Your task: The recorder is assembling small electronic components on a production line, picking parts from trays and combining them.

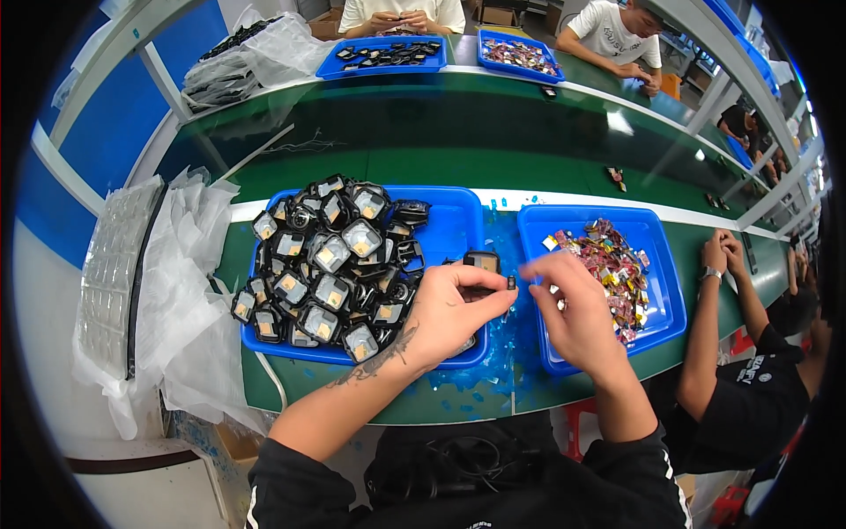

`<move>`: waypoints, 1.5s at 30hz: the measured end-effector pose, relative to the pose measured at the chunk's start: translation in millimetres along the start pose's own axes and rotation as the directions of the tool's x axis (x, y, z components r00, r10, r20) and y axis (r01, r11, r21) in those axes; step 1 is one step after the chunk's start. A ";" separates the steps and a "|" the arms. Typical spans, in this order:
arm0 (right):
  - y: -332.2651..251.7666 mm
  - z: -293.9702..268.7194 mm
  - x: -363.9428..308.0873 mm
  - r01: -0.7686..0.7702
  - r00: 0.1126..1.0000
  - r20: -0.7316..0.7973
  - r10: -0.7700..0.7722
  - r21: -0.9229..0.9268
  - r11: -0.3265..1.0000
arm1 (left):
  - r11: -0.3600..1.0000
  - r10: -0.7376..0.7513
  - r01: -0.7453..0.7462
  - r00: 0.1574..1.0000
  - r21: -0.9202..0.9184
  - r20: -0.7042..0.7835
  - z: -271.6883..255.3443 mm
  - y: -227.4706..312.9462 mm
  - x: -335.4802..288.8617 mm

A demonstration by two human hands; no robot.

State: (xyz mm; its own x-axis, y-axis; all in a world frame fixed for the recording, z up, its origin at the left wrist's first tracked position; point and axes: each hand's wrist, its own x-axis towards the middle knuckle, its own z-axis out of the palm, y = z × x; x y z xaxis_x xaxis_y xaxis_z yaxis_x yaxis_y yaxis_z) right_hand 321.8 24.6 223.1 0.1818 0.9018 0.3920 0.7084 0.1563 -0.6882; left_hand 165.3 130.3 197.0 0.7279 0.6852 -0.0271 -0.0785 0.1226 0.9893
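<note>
Between the two blue trays, my left hand [445, 309] grips a black square watch-like case [482, 261] with a dark face. A small dark piece [511, 282] shows at that hand's thumb and finger tips; I cannot tell whether it is part of the case. My right hand [577, 309] is just to the right, over the near left side of the right tray [674, 300]. Its index finger is blurred, and thumb and index stand apart with nothing seen between them. Many similar black cases [330, 251] with clear covers heap up in the left tray [476, 225].
Small red, yellow and silver parts [621, 273] fill the right tray. Blue scraps [502, 344] litter the green bench. Clear plastic sheeting [198, 309] and a moulded tray [115, 273] stand left. A green conveyor [397, 123] runs behind; co-workers sit across it and at right.
</note>
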 end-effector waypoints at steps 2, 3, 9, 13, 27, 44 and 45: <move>11.0 -1.0 5.9 0.045 0.998 0.055 -0.032 -0.240 0.970 | 1.000 -0.008 0.008 1.000 -0.004 0.001 -0.9 -0.6 0.3; 11.1 -2.0 5.7 0.042 0.998 0.052 -0.030 -0.245 0.969 | 1.000 -0.014 0.014 1.000 -0.008 0.004 -1.0 0.7 1.3; 7.4 1.4 3.1 -0.021 0.996 0.087 -0.010 0.352 0.936 | 0.981 -0.127 0.153 0.970 -0.118 0.206 -5.8 4.2 1.0; 17.1 -0.6 -5.1 -0.088 0.993 -0.009 0.117 0.609 0.789 | 0.992 -0.026 0.048 0.982 -0.116 0.188 -1.8 2.3 2.8; -10.2 11.9 0.9 -0.011 0.968 -0.250 0.031 0.083 0.996 | 0.967 0.059 -0.017 0.986 -0.256 0.154 9.2 -3.9 -2.7; -13.3 10.7 1.7 -0.040 0.969 -0.246 0.037 -0.007 0.999 | 0.965 0.127 -0.059 0.957 -0.255 0.261 10.6 -10.8 -2.9; -12.7 10.4 1.5 -0.043 0.969 -0.245 0.040 -0.006 0.999 | 0.965 0.124 -0.055 0.957 -0.255 0.261 10.3 -11.7 -2.7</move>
State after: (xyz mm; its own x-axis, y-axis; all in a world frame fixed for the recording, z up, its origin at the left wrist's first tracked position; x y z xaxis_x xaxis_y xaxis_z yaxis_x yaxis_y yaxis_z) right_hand 305.9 28.2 226.1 0.3718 0.7812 0.5016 0.7039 0.1151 -0.7009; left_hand 171.3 119.6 187.0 0.8652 0.4833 0.1337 -0.2893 0.2634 0.9203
